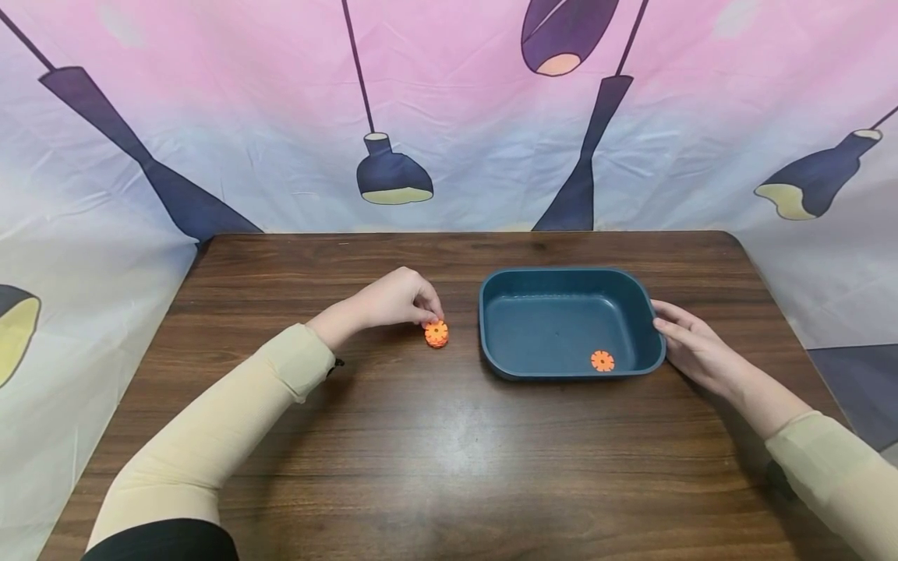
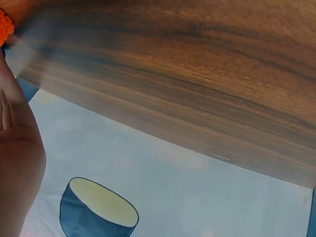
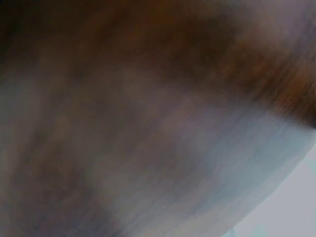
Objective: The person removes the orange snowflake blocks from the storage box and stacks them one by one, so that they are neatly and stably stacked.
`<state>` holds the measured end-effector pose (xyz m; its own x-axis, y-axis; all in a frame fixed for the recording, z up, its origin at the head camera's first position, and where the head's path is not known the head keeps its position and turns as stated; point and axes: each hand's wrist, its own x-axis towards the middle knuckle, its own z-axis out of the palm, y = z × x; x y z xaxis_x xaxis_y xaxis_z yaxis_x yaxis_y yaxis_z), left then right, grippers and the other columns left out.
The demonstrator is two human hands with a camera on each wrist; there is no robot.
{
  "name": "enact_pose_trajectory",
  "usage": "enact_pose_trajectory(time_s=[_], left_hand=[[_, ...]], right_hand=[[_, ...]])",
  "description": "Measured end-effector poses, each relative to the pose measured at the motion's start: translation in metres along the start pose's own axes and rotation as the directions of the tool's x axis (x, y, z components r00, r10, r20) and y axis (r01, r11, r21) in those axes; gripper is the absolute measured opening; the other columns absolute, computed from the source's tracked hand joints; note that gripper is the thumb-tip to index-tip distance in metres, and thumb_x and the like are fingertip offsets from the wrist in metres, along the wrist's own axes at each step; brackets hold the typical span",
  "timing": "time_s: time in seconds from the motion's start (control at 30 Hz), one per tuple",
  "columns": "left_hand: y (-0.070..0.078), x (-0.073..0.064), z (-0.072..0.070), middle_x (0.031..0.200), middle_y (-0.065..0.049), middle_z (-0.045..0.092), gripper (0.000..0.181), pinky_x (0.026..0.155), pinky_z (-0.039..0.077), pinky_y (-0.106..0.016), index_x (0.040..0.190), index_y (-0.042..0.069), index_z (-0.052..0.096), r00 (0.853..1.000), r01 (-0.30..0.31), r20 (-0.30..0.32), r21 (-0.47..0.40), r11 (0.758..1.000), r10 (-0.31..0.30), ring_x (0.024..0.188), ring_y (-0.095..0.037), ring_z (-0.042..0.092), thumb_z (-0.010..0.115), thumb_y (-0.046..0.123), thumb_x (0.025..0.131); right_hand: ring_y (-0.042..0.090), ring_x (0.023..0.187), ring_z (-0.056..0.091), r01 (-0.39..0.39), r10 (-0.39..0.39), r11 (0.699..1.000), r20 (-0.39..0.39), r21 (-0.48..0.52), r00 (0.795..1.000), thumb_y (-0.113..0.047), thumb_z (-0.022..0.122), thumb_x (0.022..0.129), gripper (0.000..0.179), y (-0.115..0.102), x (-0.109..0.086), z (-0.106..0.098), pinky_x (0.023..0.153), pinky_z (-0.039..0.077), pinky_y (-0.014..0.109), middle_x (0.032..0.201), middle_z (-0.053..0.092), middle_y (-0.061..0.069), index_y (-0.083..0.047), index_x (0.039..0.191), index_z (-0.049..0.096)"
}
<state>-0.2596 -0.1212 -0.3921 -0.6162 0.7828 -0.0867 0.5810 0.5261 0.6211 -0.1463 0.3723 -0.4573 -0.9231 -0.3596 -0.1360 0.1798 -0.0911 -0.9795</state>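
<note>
My left hand [image 1: 403, 300] is over the table left of the tub, thumb and fingertips pinching an orange notched disc [image 1: 436, 331] at a small stack. The lower discs show just under its edge. In the left wrist view, orange discs [image 2: 5, 27] peek in at the upper left corner, beyond part of the left hand [image 2: 17, 143]. A dark blue rectangular tub [image 1: 554, 374] stands right of the stack, and one orange notched disc [image 1: 602, 361] lies flat inside near its front right corner. My right hand [image 1: 698, 351] holds the tub's right side, thumb at the rim.
Everything stands on a dark wood-grain table [image 1: 449, 467] with rounded far corners. Behind its far edge hangs a pink and blue cloth [image 1: 463, 156] printed with lamps. The right wrist view is blurred and dark.
</note>
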Motion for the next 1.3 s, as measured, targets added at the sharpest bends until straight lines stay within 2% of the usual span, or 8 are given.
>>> enact_pose_trajectory(time_s=[0.17, 0.3, 0.5, 0.67, 1.3], left_hand=[[0.0002, 0.0003, 0.0003, 0.085, -0.002, 0.081, 0.006, 0.07, 0.059, -0.025, 0.091, 0.009, 0.085, 1.0, 0.0, 0.009, 0.054, 0.999, 0.0, 0.076, -0.008, 0.073, 0.08, 0.006, 0.093], [-0.0006, 0.0008, 0.001, 0.087, -0.001, 0.082, 0.007, 0.073, 0.059, -0.026, 0.092, 0.01, 0.085, 1.0, -0.001, 0.012, 0.075, 0.997, 0.0, 0.079, -0.009, 0.074, 0.08, 0.006, 0.093], [-0.0014, 0.001, 0.0016, 0.088, -0.002, 0.082, 0.008, 0.074, 0.059, -0.027, 0.092, 0.01, 0.085, 1.0, -0.013, -0.001, 0.072, 0.997, 0.013, 0.079, -0.01, 0.074, 0.079, 0.005, 0.093], [-0.0019, 0.0014, 0.0025, 0.088, -0.002, 0.082, 0.008, 0.074, 0.058, -0.026, 0.091, 0.01, 0.085, 1.0, -0.001, -0.005, 0.065, 0.998, 0.001, 0.077, -0.009, 0.073, 0.079, 0.005, 0.093], [-0.0023, 0.0029, 0.0062, 0.092, -0.002, 0.082, 0.009, 0.074, 0.059, -0.027, 0.095, 0.011, 0.084, 1.0, 0.025, 0.006, 0.048, 0.999, -0.025, 0.078, -0.009, 0.072, 0.078, 0.005, 0.094]], right_hand=[[-0.009, 0.126, 0.061, 0.008, -0.008, 1.0, 0.005, -0.004, 1.0, -0.011, 0.039, 0.115, 0.036, 0.0002, 0.0, 0.0002, 0.1, 0.051, 0.011, 0.137, 0.066, -0.02, -0.031, 0.14, 0.057], [-0.01, 0.126, 0.061, 0.005, -0.005, 1.0, 0.001, -0.007, 1.0, -0.011, 0.039, 0.115, 0.036, 0.0, 0.0001, 0.0, 0.1, 0.051, 0.01, 0.136, 0.066, -0.021, -0.031, 0.14, 0.057], [-0.011, 0.125, 0.061, -0.013, 0.012, 1.0, -0.017, -0.019, 1.0, -0.013, 0.041, 0.115, 0.035, -0.0014, 0.0001, -0.0005, 0.099, 0.051, 0.011, 0.136, 0.066, -0.022, -0.033, 0.138, 0.057], [-0.011, 0.125, 0.061, -0.022, 0.022, 1.0, -0.021, -0.021, 1.0, -0.013, 0.04, 0.115, 0.034, -0.0016, -0.0003, -0.0007, 0.098, 0.051, 0.011, 0.136, 0.065, -0.023, -0.033, 0.139, 0.056], [-0.009, 0.126, 0.061, 0.009, -0.009, 1.0, -0.001, -0.007, 1.0, -0.01, 0.04, 0.115, 0.036, -0.0003, 0.0002, 0.0003, 0.1, 0.051, 0.01, 0.137, 0.066, -0.02, -0.03, 0.139, 0.058]])
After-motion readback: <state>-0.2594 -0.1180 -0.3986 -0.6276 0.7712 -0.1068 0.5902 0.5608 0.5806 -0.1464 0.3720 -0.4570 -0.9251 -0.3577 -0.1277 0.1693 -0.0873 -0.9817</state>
